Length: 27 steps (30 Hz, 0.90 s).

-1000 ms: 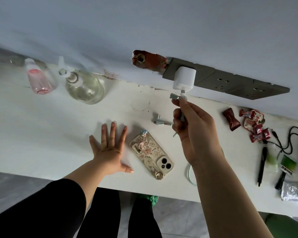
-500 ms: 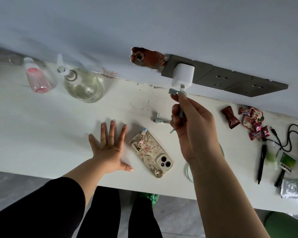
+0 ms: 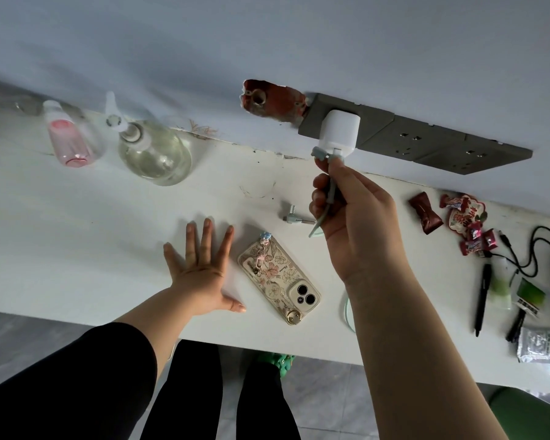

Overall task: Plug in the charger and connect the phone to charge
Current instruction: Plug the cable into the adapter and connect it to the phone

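The white charger [image 3: 339, 132] sits in the grey wall socket strip [image 3: 426, 139], its body pointing out from the wall toward the tabletop [image 3: 108, 217]. The right hand [image 3: 353, 214] has its grip clamped on the pale green cable [image 3: 331, 192] just below it; the connector's seating is hidden by fingertips. The phone [image 3: 280, 277] lies face down, long axis diagonal, beside the flat, spread left hand [image 3: 204, 274].

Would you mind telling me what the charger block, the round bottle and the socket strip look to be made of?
Charger block: smooth white plastic, by its matte, seamless rounded shell. Round bottle: clear glass or hard plastic, see-through with bright glints; I cannot tell which. Socket strip: dull grey plastic panels, probably, flat with moulded seams.
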Each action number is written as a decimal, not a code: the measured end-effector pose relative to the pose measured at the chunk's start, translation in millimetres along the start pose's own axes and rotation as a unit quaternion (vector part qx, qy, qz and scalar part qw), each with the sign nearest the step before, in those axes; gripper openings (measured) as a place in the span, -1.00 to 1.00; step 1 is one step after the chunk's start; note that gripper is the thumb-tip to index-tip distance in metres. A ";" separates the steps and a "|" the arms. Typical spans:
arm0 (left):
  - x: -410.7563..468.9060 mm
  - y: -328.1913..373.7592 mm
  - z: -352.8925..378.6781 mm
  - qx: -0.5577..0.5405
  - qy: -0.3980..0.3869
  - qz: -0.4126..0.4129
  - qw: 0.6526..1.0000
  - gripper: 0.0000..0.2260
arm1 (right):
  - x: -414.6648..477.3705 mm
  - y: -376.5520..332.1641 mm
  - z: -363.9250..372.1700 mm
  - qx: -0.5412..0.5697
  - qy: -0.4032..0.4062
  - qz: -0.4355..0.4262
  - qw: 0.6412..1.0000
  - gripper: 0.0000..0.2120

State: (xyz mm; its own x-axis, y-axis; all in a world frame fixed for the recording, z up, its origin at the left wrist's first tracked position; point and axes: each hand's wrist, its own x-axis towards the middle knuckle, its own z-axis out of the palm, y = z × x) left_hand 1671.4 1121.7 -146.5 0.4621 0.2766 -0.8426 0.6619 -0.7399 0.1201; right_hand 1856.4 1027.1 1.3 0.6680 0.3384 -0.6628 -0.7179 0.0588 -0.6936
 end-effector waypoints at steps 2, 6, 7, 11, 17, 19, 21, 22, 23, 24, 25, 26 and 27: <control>-0.2 0.2 -0.5 0.001 0.001 0.001 1.000 0.33 | 1.6 -0.3 -0.5 0.003 -0.004 0.001 1.000 -0.82; -1.6 0.4 -1.3 0.000 -0.002 0.001 1.000 0.33 | 5.3 -4.1 0.4 0.009 -0.004 0.009 1.000 -0.83; -2.0 0.8 -1.8 0.000 -0.003 0.001 1.000 0.33 | 6.0 -5.8 0.3 0.004 -0.002 0.011 1.000 -0.83; -2.9 2.0 -3.3 0.000 -0.006 0.001 1.000 0.32 | 7.9 -7.4 -1.1 -0.022 -0.009 0.009 1.000 -0.83; -4.9 3.8 -5.8 0.002 -0.013 0.000 1.000 0.31 | 20.1 -5.8 -35.4 -0.112 -0.096 0.008 0.989 -0.55; -5.3 3.9 -6.1 0.003 -0.012 -0.001 1.000 0.31 | 28.7 -0.2 -53.1 -0.166 -0.072 0.012 0.983 -0.53; -5.9 3.9 -6.5 -0.001 -0.012 -0.002 1.000 0.32 | 40.7 13.5 -66.1 -0.309 -0.028 -0.031 0.950 -0.75; -5.8 3.8 -6.1 -0.001 -0.011 -0.001 1.000 0.32 | 48.2 21.9 -70.0 -0.393 -0.019 -0.060 0.917 -0.86; -5.4 3.5 -5.4 0.000 -0.010 -0.001 1.000 0.32 | 55.6 30.5 -71.4 -0.467 -0.030 -0.080 0.880 -0.92; -5.0 3.2 -4.8 0.002 -0.009 -0.002 1.000 0.32 | 62.4 38.9 -71.2 -0.532 -0.048 -0.089 0.841 -0.87; -4.5 3.0 -4.6 0.003 -0.007 -0.002 1.000 0.32 | 68.3 46.2 -69.9 -0.587 -0.063 -0.094 0.802 -0.79; -4.3 2.9 -4.3 0.002 -0.005 -0.003 1.000 0.32 | 73.8 52.4 -68.1 -0.629 -0.073 -0.103 0.767 -0.75; -4.1 2.8 -4.1 0.001 -0.002 -0.002 1.000 0.33 | 78.6 57.4 -66.3 -0.662 -0.080 -0.115 0.736 -0.75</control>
State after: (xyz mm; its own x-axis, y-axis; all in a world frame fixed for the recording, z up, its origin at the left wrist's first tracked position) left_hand 1673.8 1120.9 -140.6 0.4570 0.2776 -0.8450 0.6624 -0.7403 0.1150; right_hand 1880.7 994.8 -109.3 0.6349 0.5742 -0.5168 0.3007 -0.7999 -0.5194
